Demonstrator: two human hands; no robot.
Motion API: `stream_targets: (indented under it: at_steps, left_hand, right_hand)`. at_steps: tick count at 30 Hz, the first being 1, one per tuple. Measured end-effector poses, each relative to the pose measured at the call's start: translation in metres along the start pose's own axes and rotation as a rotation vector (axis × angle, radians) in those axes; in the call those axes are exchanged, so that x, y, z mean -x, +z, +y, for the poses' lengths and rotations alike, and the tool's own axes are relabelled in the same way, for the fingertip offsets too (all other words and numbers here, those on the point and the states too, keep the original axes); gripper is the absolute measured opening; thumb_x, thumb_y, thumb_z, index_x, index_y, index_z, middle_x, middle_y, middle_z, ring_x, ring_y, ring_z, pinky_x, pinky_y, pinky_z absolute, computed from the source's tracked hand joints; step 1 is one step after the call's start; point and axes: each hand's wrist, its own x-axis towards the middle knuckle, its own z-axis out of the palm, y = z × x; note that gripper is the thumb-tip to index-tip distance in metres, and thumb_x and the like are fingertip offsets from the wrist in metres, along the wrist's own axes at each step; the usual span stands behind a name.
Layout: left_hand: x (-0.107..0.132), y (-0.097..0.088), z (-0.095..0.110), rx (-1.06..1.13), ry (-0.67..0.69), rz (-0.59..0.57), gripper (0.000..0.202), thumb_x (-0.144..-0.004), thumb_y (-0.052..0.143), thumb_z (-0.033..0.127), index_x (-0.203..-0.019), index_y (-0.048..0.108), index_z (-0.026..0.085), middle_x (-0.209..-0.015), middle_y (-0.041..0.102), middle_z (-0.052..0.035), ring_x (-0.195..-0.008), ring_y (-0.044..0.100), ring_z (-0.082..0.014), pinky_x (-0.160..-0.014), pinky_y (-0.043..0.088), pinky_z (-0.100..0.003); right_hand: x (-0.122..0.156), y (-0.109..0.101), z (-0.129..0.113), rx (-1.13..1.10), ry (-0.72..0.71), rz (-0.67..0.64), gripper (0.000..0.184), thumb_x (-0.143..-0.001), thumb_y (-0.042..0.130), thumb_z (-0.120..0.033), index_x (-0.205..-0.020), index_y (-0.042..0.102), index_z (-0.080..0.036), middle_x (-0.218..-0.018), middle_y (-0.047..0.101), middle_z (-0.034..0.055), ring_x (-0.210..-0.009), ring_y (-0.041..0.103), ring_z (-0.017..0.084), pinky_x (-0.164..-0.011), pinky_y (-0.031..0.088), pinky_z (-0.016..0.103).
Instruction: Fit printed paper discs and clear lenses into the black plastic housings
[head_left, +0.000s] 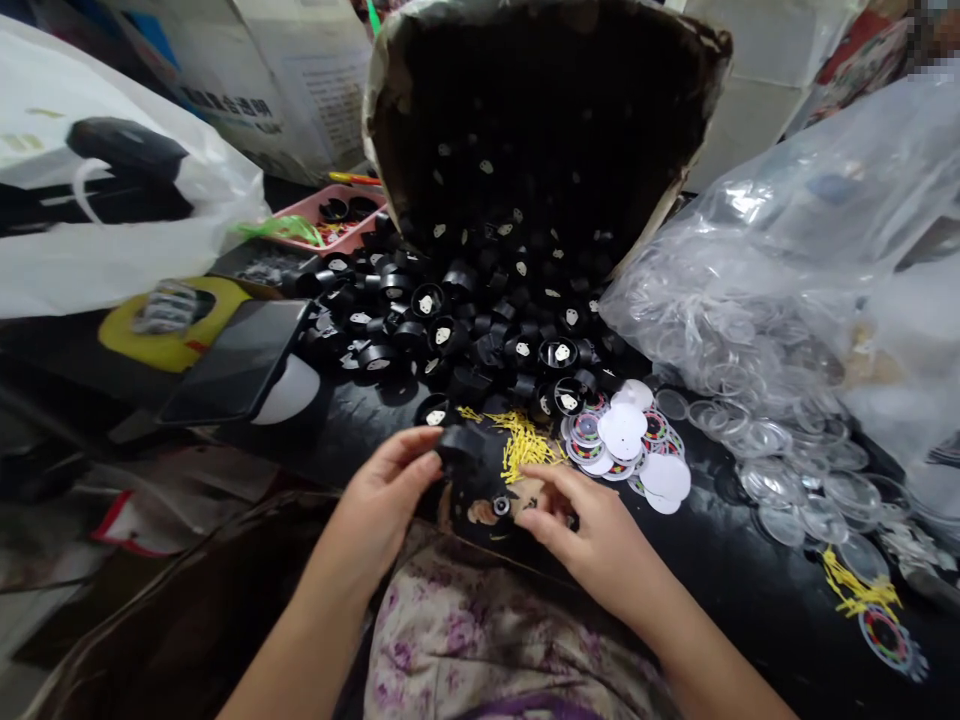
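Observation:
My left hand (386, 495) pinches a small black round plastic casing (459, 445) at the near edge of the dark table (750, 580). My right hand (581, 525) rests on the table with fingers curled, its fingertips next to a tiny round piece (501, 506); whether it grips anything is unclear. A heap of black round casings (465, 320) spills from a tipped cardboard box (540, 130) just beyond both hands. Small yellow pins (525, 440) lie between the hands and the heap. Printed round discs (630, 440), some face down and white, lie right of the pins.
A clear bag of transparent round lids (795, 270) fills the right side, with loose lids (795, 490) spread on the table. More yellow pins (855, 590) lie at far right. A dark phone (240, 360), a yellow tape roll (169, 320), a pink tray (330, 215) and a white bag (97, 190) sit at left.

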Motion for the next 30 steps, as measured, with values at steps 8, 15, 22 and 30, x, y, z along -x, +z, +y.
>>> stream_targets:
  at_steps: [8,15,22,30]
  left_hand:
    - [0.054,0.058,-0.014,0.491,-0.423,-0.189,0.045,-0.081,0.066,0.053,-0.120,0.066,0.031,-0.121,0.069,-0.0037,-0.094,0.069,-0.0190,-0.076,0.058,-0.026]
    - [0.053,0.060,-0.021,0.416,-0.394,-0.159,0.043,-0.083,0.066,0.045,-0.121,0.065,0.025,-0.127,0.067,-0.0066,-0.093,0.071,-0.0199,-0.082,0.059,-0.029]
    - [0.056,0.071,-0.023,0.498,-0.466,-0.114,0.043,-0.087,0.062,0.042,-0.123,0.064,0.019,-0.124,0.068,-0.0124,-0.117,0.062,-0.0254,-0.088,0.058,-0.030]
    - [0.054,0.086,-0.010,0.680,-0.596,-0.169,0.039,-0.095,0.047,0.045,-0.121,0.064,0.022,-0.123,0.069,-0.0119,-0.112,0.065,-0.0268,-0.088,0.058,-0.040]
  right_hand:
    - [0.006,0.008,0.005,0.452,-0.191,0.173,0.036,-0.091,0.060,-0.023,-0.127,0.059,-0.022,-0.107,0.065,0.0077,-0.098,0.057,0.023,-0.086,0.042,0.039]
    - [-0.005,-0.043,0.035,0.614,0.104,0.305,0.036,-0.092,0.060,-0.034,-0.124,0.061,-0.018,-0.113,0.062,0.0112,-0.106,0.057,0.026,-0.091,0.043,0.042]
    - [-0.012,-0.068,0.064,0.546,0.157,0.421,0.023,-0.086,0.065,-0.022,-0.109,0.067,-0.019,-0.110,0.058,0.0088,-0.103,0.057,0.025,-0.091,0.044,0.044]
    - [0.017,-0.036,0.033,0.187,-0.231,0.218,0.010,-0.092,0.059,-0.021,-0.094,0.069,-0.020,-0.094,0.067,0.0047,-0.091,0.062,0.017,-0.084,0.048,0.031]
